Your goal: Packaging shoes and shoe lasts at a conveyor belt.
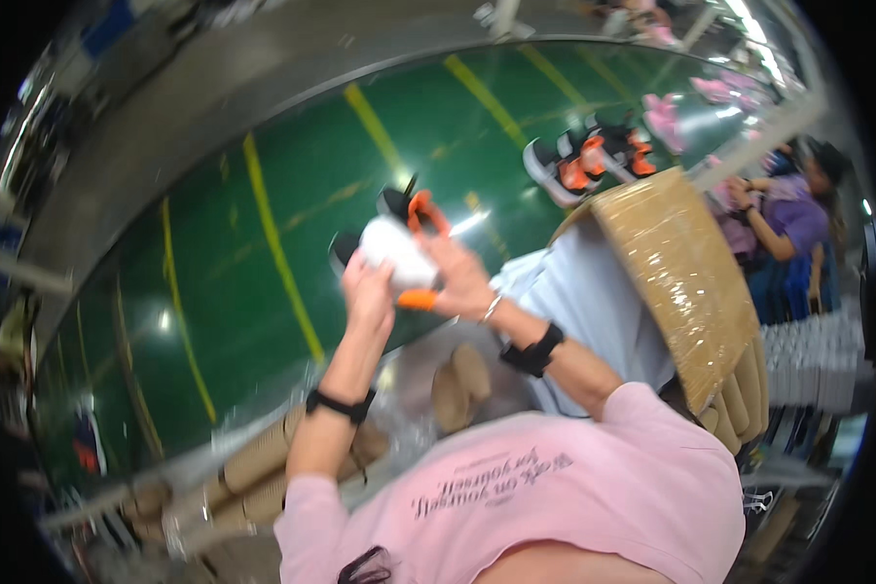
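Over the green conveyor, both my hands are closed around a black and orange shoe [426, 211] and a smooth white piece [399, 249]. My left hand [368, 292] pinches the near edge of the white piece, and a dark rounded end shows just beyond its fingers. Blur hides whether the white piece is a sole or paper. My right hand [460, 279] grips the shoe's orange side from the right. An orange strip [418, 299] sticks out below it, between the two hands.
Several black, white and orange shoes [560, 170] stand on the green conveyor [292, 209], with pink shoes [661, 122] farther along. A taped cardboard box [676, 273] holding white sheets [579, 302] is at my right. Brown shoe-shaped inserts [460, 383] lie close by. Another person [793, 214] works at far right.
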The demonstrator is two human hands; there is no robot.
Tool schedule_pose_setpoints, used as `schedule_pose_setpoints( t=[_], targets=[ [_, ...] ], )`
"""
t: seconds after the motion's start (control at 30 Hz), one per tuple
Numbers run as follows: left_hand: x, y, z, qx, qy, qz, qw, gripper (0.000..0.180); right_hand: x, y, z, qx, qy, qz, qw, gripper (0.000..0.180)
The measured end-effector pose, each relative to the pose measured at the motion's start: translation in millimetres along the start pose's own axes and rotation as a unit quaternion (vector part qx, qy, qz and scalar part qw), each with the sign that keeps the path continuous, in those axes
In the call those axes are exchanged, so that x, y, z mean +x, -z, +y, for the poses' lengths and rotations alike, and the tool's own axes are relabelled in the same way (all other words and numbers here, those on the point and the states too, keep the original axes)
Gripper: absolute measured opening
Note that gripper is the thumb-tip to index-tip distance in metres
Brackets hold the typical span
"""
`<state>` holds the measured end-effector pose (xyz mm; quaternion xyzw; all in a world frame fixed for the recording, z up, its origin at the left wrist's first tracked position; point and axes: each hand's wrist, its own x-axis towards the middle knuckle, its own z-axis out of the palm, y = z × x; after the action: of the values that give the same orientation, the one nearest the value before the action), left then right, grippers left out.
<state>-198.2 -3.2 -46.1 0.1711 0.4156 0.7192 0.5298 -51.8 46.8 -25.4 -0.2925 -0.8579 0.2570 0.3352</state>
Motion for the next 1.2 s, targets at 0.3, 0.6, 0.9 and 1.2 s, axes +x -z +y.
schedule_pose_setpoints(
  t=[0.3, 0.6, 0.9, 1.2],
  targets=[
    [35, 59, 24, 0.418, 0.035, 0.011, 0.908, 0.019, -11, 4, 12, -0.014, -0.152, -0.035, 0.988, 0.053],
    [70, 83, -26, 0.674, -0.105, 0.018, 0.731, 0.026, 28, -34, 28, -0.154, -0.117, -0.260, 0.946, 0.045],
    [77, 90, -23, 0.647, -0.102, -0.035, 0.755, 0.022, 17, -74, 33, -0.098, -0.001, -0.137, 0.986, 0.028],
    [89, 50, -28, 0.784, -0.207, -0.238, 0.535, 0.022, 18, -110, 59, -0.316, 0.099, -0.410, 0.850, 0.053]
  ],
)
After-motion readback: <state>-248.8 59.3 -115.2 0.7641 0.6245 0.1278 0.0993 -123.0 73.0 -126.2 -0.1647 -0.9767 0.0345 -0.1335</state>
